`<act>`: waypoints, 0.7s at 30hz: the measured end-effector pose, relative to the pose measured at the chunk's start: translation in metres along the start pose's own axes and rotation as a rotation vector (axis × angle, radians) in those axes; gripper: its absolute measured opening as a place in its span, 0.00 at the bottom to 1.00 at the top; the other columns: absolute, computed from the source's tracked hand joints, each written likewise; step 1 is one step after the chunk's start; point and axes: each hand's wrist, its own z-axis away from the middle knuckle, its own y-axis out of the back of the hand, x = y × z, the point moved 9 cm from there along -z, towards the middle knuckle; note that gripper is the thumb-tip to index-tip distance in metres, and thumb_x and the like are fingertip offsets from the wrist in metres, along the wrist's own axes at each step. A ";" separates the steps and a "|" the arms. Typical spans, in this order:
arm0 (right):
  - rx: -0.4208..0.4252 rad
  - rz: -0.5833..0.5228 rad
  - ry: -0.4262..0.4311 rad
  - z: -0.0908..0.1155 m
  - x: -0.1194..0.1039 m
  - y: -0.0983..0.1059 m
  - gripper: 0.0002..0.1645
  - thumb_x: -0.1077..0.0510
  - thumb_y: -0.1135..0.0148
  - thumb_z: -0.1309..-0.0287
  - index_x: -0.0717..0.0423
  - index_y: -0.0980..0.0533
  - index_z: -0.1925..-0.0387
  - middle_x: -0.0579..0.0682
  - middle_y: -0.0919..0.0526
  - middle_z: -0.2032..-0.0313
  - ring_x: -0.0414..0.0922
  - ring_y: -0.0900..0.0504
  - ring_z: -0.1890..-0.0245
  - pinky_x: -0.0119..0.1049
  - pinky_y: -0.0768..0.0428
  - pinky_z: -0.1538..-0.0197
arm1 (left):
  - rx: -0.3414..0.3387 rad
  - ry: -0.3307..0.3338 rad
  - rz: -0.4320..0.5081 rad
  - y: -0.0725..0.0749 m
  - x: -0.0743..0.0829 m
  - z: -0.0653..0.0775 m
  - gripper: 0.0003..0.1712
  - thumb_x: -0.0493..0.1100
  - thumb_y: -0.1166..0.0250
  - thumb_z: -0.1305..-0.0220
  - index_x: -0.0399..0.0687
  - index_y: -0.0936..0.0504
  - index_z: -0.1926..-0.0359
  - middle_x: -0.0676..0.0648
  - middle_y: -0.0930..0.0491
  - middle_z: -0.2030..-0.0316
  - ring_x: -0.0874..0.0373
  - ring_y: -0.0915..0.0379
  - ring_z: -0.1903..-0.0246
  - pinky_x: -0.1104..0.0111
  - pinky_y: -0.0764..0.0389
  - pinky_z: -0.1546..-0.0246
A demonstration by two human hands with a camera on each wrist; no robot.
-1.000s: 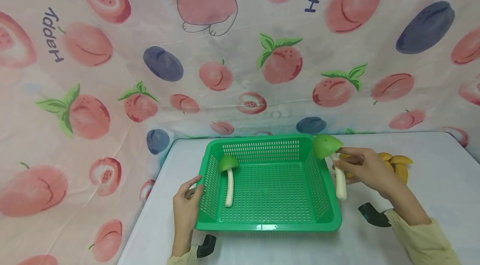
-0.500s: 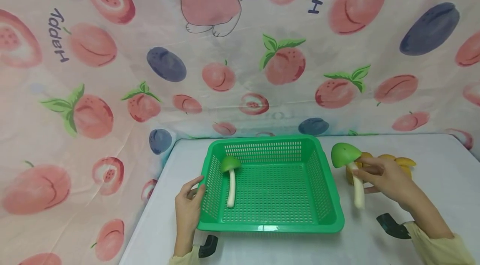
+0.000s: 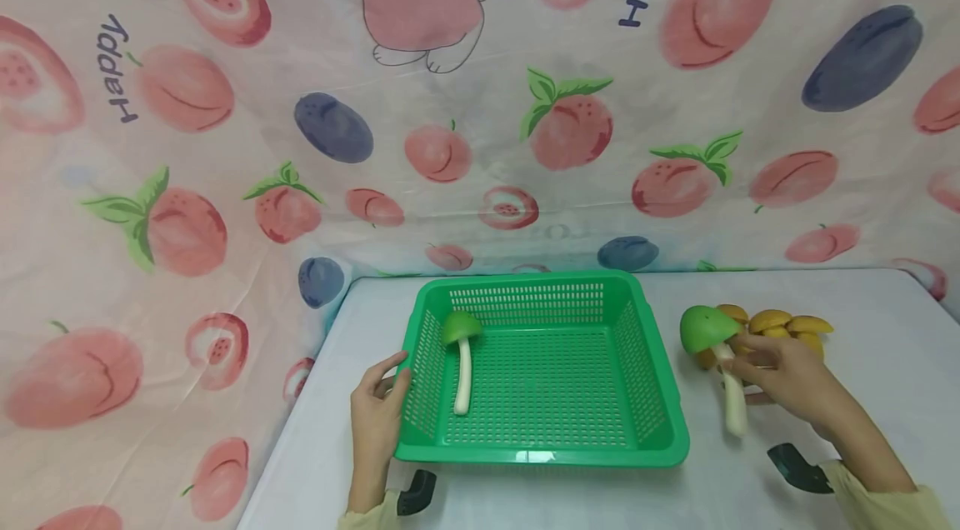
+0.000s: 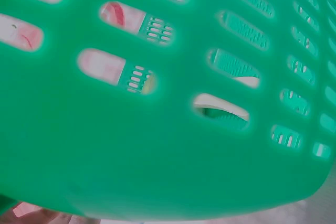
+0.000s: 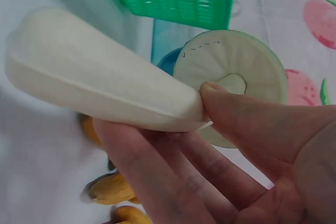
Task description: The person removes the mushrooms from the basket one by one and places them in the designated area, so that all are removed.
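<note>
In the head view my right hand (image 3: 795, 376) pinches the white stem of a toy mushroom with a green cap (image 3: 705, 328), to the right of the basket. The right wrist view shows the stem (image 5: 105, 77) between thumb and fingers, with the pale underside of the cap (image 5: 231, 61) behind. My left hand (image 3: 377, 422) holds the left rim of a green plastic basket (image 3: 600, 453). A second green-capped mushroom (image 3: 462, 376) lies inside at the basket's left. From the left wrist, the slotted basket wall (image 4: 157, 166) fills most of the view, hiding nearly all of that hand.
Several yellow-brown toy mushrooms (image 3: 772, 320) sit in a cluster behind my right hand, partly covered by it. A white cloth (image 3: 892, 363) covers the table. Behind it hangs a fruit-printed curtain (image 3: 465, 222).
My right hand has carried the green-capped mushroom rightward and down, from the basket's right rim to a spot in front of the yellow cluster. My left hand stays on the rim.
</note>
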 end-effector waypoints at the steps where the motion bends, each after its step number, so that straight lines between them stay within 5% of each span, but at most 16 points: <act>1: -0.001 0.006 -0.004 0.000 0.003 0.000 0.40 0.54 0.39 0.31 0.81 0.41 0.34 0.76 0.22 0.47 0.53 0.14 0.58 0.40 0.14 0.65 | 0.000 -0.001 -0.001 0.000 0.000 0.000 0.18 0.42 0.35 0.31 0.44 0.18 0.42 0.42 0.25 0.40 0.54 0.19 0.52 0.74 0.21 0.62; 21: -0.050 0.050 -0.211 0.006 0.056 -0.009 0.47 0.49 0.36 0.34 0.82 0.45 0.33 0.77 0.22 0.50 0.52 0.14 0.62 0.41 0.15 0.64 | 0.014 0.003 0.000 0.001 -0.002 -0.001 0.16 0.40 0.35 0.32 0.44 0.17 0.44 0.42 0.24 0.42 0.53 0.18 0.53 0.75 0.20 0.63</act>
